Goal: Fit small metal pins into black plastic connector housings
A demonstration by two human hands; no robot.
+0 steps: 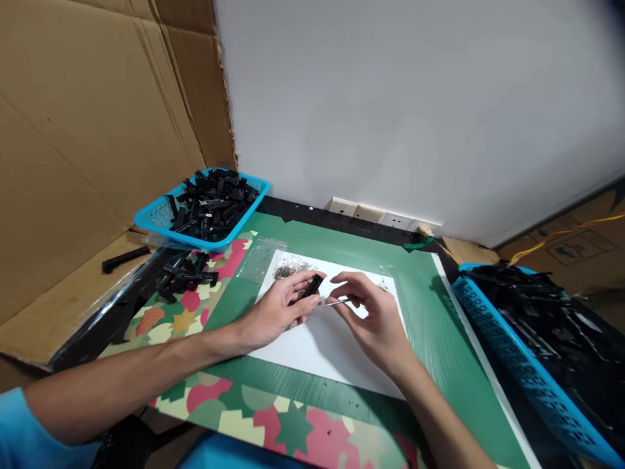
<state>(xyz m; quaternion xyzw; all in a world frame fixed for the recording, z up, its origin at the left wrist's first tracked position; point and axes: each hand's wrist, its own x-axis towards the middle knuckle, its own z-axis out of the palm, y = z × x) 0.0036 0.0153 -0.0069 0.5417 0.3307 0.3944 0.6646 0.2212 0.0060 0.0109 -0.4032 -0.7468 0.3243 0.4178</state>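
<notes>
Over a white sheet [317, 352], my left hand [280, 306] is closed around a black plastic part [313, 285], its end tilted up between thumb and fingers. Close by on the right, my right hand [368, 306] pinches a thin silvery rod [336, 301], which points left toward the black part. Whether the rod touches the part I cannot tell. Behind my left hand lies a pile of small metal pieces [290, 266] on the sheet. More small bits [383, 285] show beyond my right hand.
At the back left, a blue basket [261, 189] holds many black parts. Loose black parts [188, 273] lie in front of it, near a clear plastic bag [254, 259]. Another blue basket [517, 358] of black pieces stands right. Cardboard [97, 98] walls the left; sockets [371, 213] line the wall.
</notes>
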